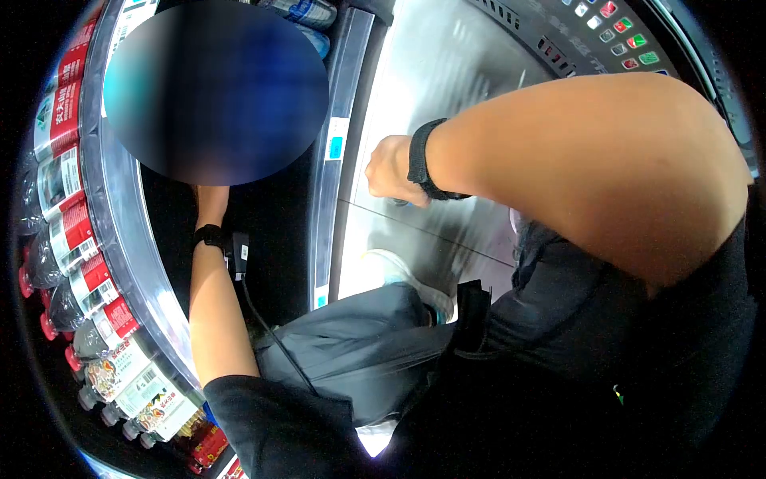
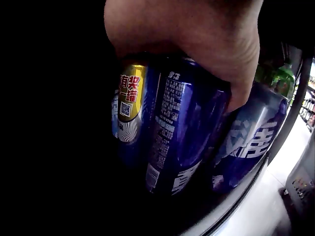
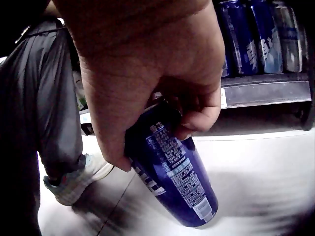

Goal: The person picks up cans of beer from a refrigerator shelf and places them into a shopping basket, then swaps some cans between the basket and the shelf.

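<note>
In the right wrist view my right hand grips a tall blue drink can by its upper end, thumb on one side and curled fingers on the other. The can hangs tilted over the pale floor. My left hand reaches down over a row of cans in the left wrist view. Its thumb lies along the side of another blue can, with the other fingers hidden behind. Flanking that can are a blue can with a yellow panel and a blue can with large white lettering.
Shelved bottles with red-and-white labels line the left side. A shelf edge runs between my arms. More cans stand on a low shelf behind my right hand. A shoe is on the floor.
</note>
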Action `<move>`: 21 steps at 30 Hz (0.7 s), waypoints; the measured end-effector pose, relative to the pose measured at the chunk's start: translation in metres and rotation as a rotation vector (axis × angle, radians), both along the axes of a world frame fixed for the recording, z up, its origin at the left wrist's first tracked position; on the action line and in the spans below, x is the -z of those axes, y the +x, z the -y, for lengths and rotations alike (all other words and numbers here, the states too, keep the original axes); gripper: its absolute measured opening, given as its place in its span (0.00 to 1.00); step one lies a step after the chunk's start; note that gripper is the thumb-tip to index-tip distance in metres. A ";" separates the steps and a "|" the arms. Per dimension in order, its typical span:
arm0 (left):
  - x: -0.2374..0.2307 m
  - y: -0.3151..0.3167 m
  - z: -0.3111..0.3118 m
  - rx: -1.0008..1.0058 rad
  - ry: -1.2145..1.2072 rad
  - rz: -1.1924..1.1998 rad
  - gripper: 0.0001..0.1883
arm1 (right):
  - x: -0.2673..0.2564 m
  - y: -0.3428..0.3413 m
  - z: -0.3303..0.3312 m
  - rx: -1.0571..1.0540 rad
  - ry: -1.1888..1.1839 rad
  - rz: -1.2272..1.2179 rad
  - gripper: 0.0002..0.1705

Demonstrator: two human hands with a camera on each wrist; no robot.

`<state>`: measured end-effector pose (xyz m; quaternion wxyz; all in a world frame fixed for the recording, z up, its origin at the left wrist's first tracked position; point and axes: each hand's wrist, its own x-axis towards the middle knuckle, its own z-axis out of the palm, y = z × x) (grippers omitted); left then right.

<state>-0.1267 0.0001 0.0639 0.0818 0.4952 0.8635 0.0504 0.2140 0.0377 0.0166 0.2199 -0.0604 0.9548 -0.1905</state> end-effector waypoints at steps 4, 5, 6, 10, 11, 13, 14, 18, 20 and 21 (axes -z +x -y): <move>0.002 -0.007 -0.002 0.021 0.080 0.132 0.53 | 0.003 0.005 0.002 0.024 0.015 -0.038 0.15; 0.001 -0.006 -0.004 0.021 0.080 0.130 0.53 | 0.001 0.007 0.001 0.043 -0.003 -0.097 0.15; 0.003 -0.005 -0.003 -0.017 0.106 0.113 0.52 | -0.001 0.008 0.000 0.035 -0.006 -0.091 0.15; 0.008 -0.013 -0.008 -0.095 0.117 0.045 0.51 | 0.001 0.005 -0.005 0.002 -0.021 0.011 0.15; 0.006 -0.016 -0.008 -0.118 0.125 0.117 0.51 | 0.003 0.005 -0.005 -0.021 0.005 0.041 0.16; 0.007 -0.024 -0.010 -0.120 0.138 0.141 0.51 | 0.003 0.007 -0.004 -0.007 0.020 0.026 0.18; 0.009 -0.028 -0.011 -0.122 0.153 0.169 0.51 | 0.003 0.009 -0.004 0.009 0.037 0.015 0.19; 0.014 -0.041 -0.010 -0.192 0.168 0.174 0.51 | 0.003 0.013 -0.006 0.034 0.030 0.063 0.20; 0.017 -0.054 -0.012 -0.082 0.200 0.217 0.51 | 0.003 0.014 -0.007 0.048 0.027 0.124 0.20; 0.017 -0.061 -0.012 -0.083 0.200 0.212 0.51 | 0.005 0.013 -0.007 0.049 0.026 0.092 0.20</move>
